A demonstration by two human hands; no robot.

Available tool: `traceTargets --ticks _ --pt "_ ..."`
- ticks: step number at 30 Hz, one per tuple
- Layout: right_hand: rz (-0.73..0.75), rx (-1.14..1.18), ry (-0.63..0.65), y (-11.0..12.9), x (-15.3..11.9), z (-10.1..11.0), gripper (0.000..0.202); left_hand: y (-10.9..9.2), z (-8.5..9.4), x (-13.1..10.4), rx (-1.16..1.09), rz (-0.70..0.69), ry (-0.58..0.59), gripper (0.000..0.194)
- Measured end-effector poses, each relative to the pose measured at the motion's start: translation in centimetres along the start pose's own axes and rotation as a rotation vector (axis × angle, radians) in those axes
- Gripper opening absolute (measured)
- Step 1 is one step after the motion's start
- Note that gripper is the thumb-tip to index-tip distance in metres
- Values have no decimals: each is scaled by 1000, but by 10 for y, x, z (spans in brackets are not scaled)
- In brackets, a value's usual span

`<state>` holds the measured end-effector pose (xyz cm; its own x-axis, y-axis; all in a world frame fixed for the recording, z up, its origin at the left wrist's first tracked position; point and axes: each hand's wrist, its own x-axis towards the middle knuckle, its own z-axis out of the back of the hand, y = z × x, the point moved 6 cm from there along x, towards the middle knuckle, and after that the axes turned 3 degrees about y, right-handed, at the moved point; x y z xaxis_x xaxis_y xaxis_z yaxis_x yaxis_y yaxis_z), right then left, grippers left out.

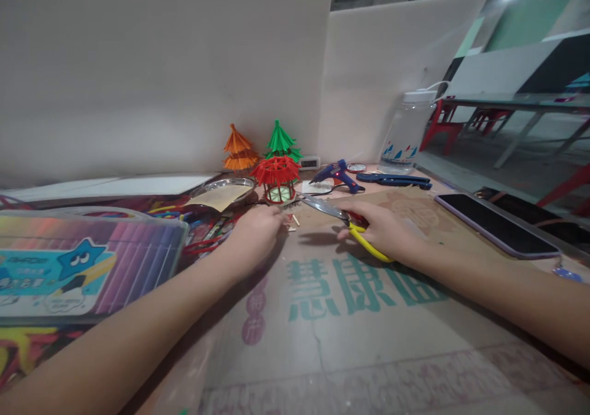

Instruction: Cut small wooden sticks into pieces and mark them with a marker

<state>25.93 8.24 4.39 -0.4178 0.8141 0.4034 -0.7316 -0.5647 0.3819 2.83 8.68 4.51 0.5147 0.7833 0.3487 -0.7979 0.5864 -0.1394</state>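
My right hand (385, 227) grips a pair of scissors (325, 209) by its yellow handles, the metal blades pointing left toward my left hand. My left hand (260, 233) is closed in a pinch just in front of a small model pavilion (276, 178) with a red roof; what its fingertips hold is too small or hidden to name. Short pale stick pieces (295, 221) lie beside those fingertips. Behind the pavilion stand a green tiered roof (278, 138) and an orange tiered roof (239, 150).
At the left are a marker case (133, 261) and a metal tray (244, 184) with a tan sheet over it. A blue glue gun (338, 174), a dark blue tool (394, 180), a water bottle (405, 135) and a phone (498, 224) stand or lie at the back and right.
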Motion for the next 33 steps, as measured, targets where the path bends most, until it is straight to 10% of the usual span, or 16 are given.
traceTargets --ticks 33 --pt "90 -237 113 27 -12 5 43 -36 -3 -18 -748 66 -212 17"
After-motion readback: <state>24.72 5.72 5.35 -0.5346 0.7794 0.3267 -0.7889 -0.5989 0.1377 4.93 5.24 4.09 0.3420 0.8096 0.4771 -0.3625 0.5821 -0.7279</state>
